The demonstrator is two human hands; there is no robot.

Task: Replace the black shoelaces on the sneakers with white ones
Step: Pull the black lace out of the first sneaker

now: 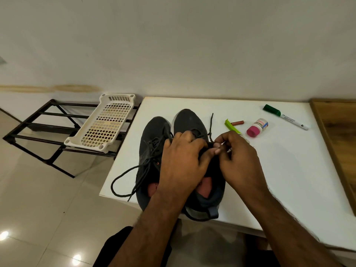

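Both hands, left hand [181,160] and right hand [238,160], pinching the black shoelace [211,125] over the right-side sneaker [190,120], beside the left-side sneaker [152,135] on the white table [279,170].

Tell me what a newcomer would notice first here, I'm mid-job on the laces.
Two hands, left hand and right hand, working the black lace on the right sneaker, mid-table. Beside it, the left sneaker trails a loose black loop over the table's left edge. A green-capped marker lies far right.
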